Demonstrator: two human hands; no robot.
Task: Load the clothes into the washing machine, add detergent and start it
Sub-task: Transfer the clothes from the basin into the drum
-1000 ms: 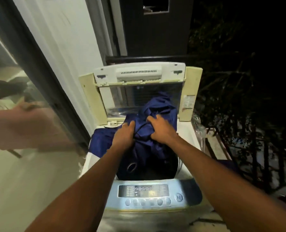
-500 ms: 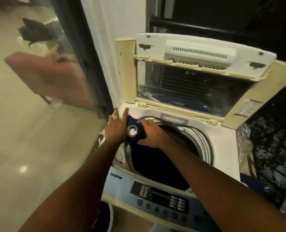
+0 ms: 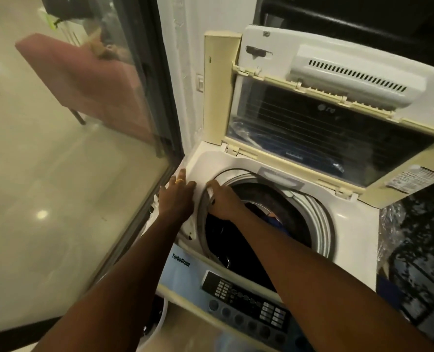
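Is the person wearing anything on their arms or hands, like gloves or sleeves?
No gloves, and no sleeves show: both forearms are bare. The left hand has a thin yellow ring on one finger. The right hand shows no ring, and neither wrist has a watch or band.

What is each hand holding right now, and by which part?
Left hand holds nothing; it lies flat on the washer top. Right hand curls at the far-left edge of the drum rim; whether it grips anything cannot be told.
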